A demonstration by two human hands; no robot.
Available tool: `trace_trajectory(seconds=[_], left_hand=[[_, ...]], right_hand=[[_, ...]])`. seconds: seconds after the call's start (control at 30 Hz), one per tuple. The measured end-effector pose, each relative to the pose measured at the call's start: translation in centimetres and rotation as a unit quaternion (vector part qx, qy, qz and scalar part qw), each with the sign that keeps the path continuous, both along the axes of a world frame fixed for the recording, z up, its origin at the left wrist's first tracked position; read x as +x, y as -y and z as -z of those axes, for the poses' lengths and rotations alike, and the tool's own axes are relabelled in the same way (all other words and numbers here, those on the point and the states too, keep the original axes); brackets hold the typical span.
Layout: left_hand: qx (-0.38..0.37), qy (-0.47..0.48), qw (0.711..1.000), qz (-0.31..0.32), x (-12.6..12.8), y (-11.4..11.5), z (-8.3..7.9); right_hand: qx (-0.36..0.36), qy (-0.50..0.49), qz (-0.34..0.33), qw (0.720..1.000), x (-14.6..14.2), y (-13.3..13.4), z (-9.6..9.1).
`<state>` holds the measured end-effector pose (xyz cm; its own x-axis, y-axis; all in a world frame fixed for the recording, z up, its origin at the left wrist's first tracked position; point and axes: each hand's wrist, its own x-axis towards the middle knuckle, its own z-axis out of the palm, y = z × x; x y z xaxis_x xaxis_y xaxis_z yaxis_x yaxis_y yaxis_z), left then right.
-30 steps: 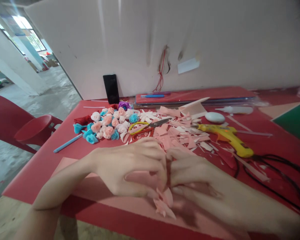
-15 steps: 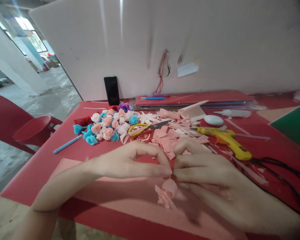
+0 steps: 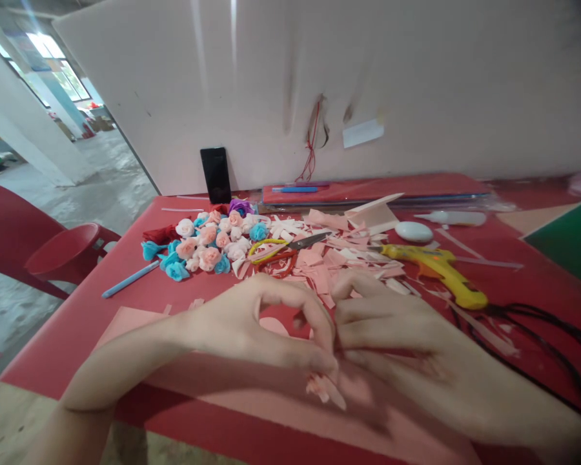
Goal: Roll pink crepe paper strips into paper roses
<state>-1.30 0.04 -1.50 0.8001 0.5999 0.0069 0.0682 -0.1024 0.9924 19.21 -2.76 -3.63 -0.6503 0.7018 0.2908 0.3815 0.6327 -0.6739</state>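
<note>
A small pink paper flower (image 3: pixel 326 389) with ragged petals hangs below my fingertips, over a flat pink paper sheet (image 3: pixel 252 400). My left hand (image 3: pixel 256 329) pinches it between curved thumb and fingers. Against those fingertips, my right hand (image 3: pixel 407 342) is closed on the flower from the other side; its exact hold is partly hidden. Beyond my hands lie scissors (image 3: pixel 310 241) with yellow and red handles, among pink and white paper scraps (image 3: pixel 324 258). To their left is a cluster of finished paper roses (image 3: pixel 208 258) in pink, white and blue.
A yellow glue gun (image 3: pixel 440 265) with a black cord lies at right, near a white oval object (image 3: pixel 414 231) and a small bottle (image 3: pixel 459 218). A phone (image 3: pixel 216 174) leans on the back panel. A blue stick (image 3: pixel 130 279) rests at left, beside a red chair (image 3: pixel 62 252).
My left thumb and fingers have shifted down over the flower, covering more of it and opening a wider loop. The flower has turned, with a petal pointing down-right. My right hand has barely moved.
</note>
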Motion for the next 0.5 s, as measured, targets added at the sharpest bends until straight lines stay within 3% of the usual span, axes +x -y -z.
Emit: trace_trajectory(seconds=[0.23, 0.5], left_hand=[[-0.022, 0.028, 0.999, 0.025, 0.12, 0.06, -0.1], [0.069, -0.003, 0.997, 0.034, 0.2, 0.0, -0.3]], right_hand=[[-0.022, 0.004, -0.009, 1.0, -0.07, -0.06, -0.09], [-0.023, 0.003, -0.006, 1.0, -0.36, -0.1, -0.24]])
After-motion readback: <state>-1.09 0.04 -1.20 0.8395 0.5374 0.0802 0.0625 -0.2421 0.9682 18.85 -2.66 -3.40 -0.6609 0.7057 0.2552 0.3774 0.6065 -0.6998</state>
